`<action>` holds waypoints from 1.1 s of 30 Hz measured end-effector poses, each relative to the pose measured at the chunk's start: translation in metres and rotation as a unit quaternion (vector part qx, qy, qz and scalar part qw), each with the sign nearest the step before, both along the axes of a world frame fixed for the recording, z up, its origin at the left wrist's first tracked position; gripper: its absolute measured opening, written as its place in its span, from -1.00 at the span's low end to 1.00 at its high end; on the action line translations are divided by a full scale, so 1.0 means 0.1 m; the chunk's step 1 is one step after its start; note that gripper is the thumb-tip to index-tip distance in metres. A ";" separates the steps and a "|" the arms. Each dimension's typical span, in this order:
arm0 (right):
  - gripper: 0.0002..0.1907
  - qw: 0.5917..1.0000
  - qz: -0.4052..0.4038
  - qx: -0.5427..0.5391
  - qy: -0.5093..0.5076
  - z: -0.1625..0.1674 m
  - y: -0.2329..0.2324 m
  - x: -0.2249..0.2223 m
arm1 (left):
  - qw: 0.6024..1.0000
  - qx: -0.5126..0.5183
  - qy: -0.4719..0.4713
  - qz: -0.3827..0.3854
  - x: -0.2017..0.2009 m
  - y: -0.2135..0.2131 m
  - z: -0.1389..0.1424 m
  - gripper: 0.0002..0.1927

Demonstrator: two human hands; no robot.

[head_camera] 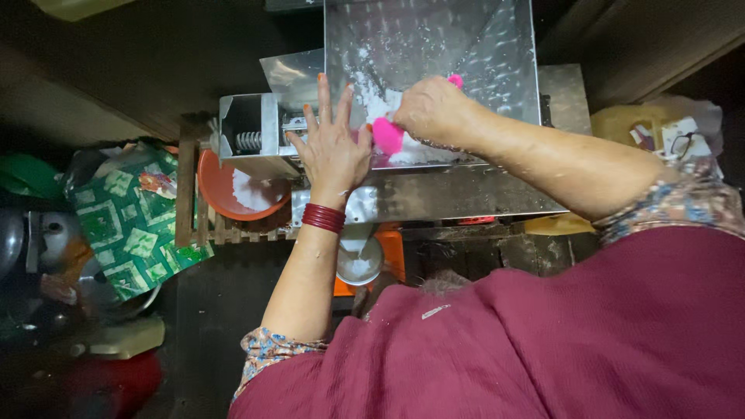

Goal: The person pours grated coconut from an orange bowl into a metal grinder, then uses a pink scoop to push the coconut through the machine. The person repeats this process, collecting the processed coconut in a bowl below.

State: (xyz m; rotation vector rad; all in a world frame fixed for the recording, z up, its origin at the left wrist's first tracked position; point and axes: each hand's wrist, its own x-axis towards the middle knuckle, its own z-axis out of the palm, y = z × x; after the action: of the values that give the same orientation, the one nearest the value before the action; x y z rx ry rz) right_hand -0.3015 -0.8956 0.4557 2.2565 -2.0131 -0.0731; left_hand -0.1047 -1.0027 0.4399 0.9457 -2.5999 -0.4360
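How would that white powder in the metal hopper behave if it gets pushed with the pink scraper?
The white powder would probably slide in loose clumps, since it lies heaped and smeared on the metal hopper. Some likely clings: a dusting coats the wall. The pink scraper in the right hand looks stiff enough to move it.

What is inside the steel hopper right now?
White powder or flakes cling to the steel hopper walls and pile low down; the right hand and pink brush cover the rest.
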 end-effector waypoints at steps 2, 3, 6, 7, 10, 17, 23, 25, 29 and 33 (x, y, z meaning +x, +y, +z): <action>-0.85 0.999 -0.017 0.040 0.031 -0.26 -0.09 -0.19 | 1.000 0.013 -0.002 0.007 0.00 -0.02 -0.01 -0.29; -0.86 0.993 -0.043 0.094 0.058 -0.38 -0.14 -0.32 | 1.000 0.010 -0.003 0.007 0.00 -0.02 -0.01 -0.29; -0.79 0.972 -0.111 0.183 0.102 -0.67 -0.17 -0.63 | 1.000 0.002 -0.010 -0.001 0.00 -0.04 -0.03 -0.29; -0.74 0.965 -0.129 0.198 0.114 -0.72 -0.18 -0.73 | 1.000 0.002 -0.012 0.000 0.00 -0.05 -0.04 -0.28; -0.84 0.942 -0.165 0.185 0.225 -0.70 -0.10 -0.97 | 1.000 -0.002 -0.007 0.002 -0.01 -0.05 -0.05 -0.28; -0.80 0.972 -0.169 0.089 0.134 -0.37 -0.35 -1.17 | 1.000 0.000 -0.016 0.012 -0.03 -0.03 -0.07 -0.25; -0.71 0.978 -0.192 0.086 -0.015 -0.30 -0.52 -0.79 | 0.999 0.016 -0.025 0.015 -0.02 -0.04 -0.06 -0.24; -0.69 0.955 -0.207 0.202 0.062 -0.26 -0.46 -0.73 | 1.000 -0.003 -0.011 0.011 -0.02 -0.05 -0.06 -0.23; -0.69 0.960 -0.219 0.173 0.032 -0.14 -0.39 -0.80 | 1.000 0.012 -0.018 0.015 -0.03 -0.06 -0.07 -0.21; -0.61 0.972 -0.225 0.058 -0.028 -0.17 -0.44 -0.78 | 1.000 0.005 -0.013 0.015 -0.03 -0.07 -0.09 -0.22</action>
State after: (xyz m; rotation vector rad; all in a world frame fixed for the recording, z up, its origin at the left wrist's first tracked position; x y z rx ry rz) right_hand -0.3793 -0.9394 0.4382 1.8299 -2.5735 -0.1705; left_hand -0.1075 -1.0101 0.4306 0.9992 -2.6060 -0.4317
